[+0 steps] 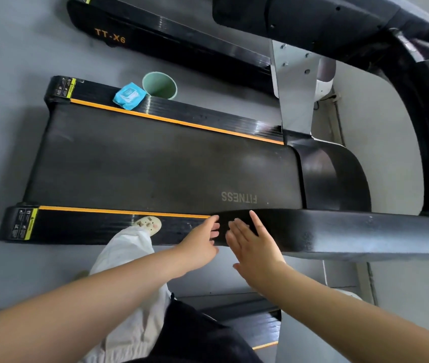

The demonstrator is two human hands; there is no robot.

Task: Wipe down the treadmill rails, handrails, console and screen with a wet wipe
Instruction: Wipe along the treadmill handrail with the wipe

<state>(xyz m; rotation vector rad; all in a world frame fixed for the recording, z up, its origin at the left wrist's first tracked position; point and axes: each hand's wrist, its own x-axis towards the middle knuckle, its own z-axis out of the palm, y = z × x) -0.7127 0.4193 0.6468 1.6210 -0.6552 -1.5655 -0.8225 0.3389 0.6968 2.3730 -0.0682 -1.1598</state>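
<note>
Grip absent: both hands, left hand (203, 241) and right hand (254, 243), flat by handrail (339, 233).

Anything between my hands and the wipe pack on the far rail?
No object blocks it. Both the left hand and right hand hover open at the near handrail; only bare belt separates them from the wipe pack beside the green cup.

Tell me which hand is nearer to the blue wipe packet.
Left. The left hand is at the near rail, across the belt from the wipe packet on the far rail; the right hand is beside it, further away.
</note>
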